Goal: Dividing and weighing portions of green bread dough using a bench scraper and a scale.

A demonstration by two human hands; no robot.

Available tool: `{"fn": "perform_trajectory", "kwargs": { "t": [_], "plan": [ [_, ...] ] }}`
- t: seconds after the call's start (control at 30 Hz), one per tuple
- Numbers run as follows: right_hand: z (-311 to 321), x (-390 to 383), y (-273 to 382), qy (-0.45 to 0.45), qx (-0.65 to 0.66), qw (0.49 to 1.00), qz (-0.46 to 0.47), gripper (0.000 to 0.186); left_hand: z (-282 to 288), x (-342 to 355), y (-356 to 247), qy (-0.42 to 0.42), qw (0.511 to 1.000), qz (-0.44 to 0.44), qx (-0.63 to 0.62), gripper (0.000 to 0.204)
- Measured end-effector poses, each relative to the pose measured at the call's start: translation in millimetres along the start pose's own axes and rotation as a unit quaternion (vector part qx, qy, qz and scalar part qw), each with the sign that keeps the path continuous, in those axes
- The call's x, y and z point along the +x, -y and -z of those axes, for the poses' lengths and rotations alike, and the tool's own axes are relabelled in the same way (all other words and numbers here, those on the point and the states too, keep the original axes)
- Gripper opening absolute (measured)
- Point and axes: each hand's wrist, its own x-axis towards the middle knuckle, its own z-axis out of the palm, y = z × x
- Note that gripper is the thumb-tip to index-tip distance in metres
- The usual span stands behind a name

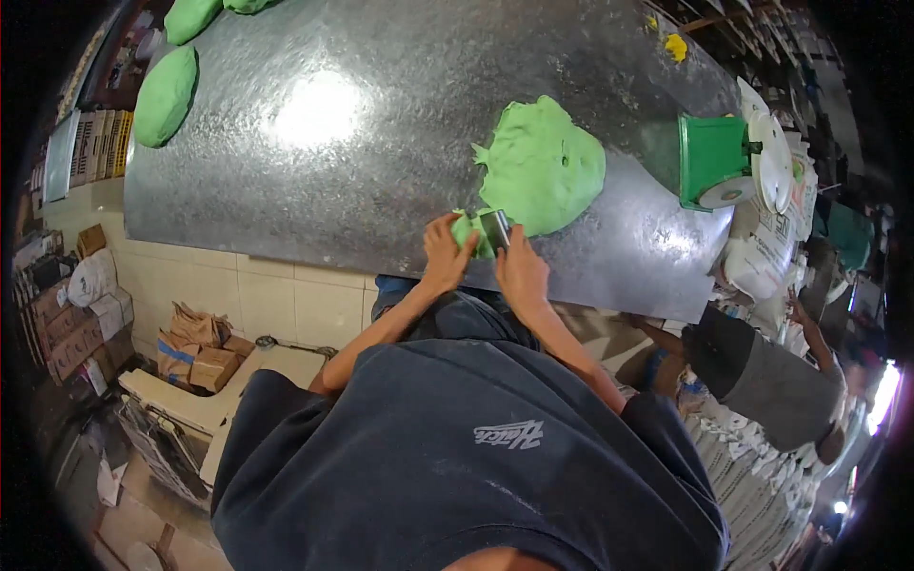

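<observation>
A large lump of light green dough (547,171) lies on the dark metal-topped table (362,190), its left edge ragged. At its near edge my right hand (523,274) is closed round a dough scraper (495,228) with a shiny flat metal face. The scraper stands against the dough, beside a smaller green piece. My left hand (445,255) has its fingers curled round that small dough piece (463,229), just left of the scraper. Whether the piece is fully separate from the lump I cannot tell.
Smooth green dough lumps (167,95) sit at the table's far left. A green scale (712,157) stands at the right end, near white sacks (762,252). Yellow bits (676,47) lie far right. Another person (762,371) bends at the right. Cardboard boxes (215,365) are left.
</observation>
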Motion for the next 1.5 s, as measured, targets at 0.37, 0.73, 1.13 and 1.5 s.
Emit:
{"fn": "perform_trajectory", "kwargs": {
  "t": [0.37, 0.73, 1.13, 1.5],
  "plan": [
    [-44.5, 74.2, 75.8, -0.100, 0.304, 0.944, -0.076, 0.073, 98.7, 67.4, 6.3, -0.237, 0.896, 0.174, -0.332, 0.049],
    [16.5, 1.6, -2.6, -0.023, 0.156, 0.987, -0.026, 0.045, 64.0, 69.0, 14.3, -0.110, 0.976, -0.187, -0.031, 0.029],
    [-64.8, -12.4, -3.0, -0.112, 0.087, 0.989, -0.029, 0.038, 104.9, -19.5, 42.0, 0.056, 0.986, -0.134, 0.076, 0.043],
    [-121.0, 39.3, 145.6, -0.066, 0.382, 0.917, -0.088, 0.061, 159.0, 10.8, 97.9, -0.210, 0.963, 0.063, -0.154, 0.035]
  ]
}}
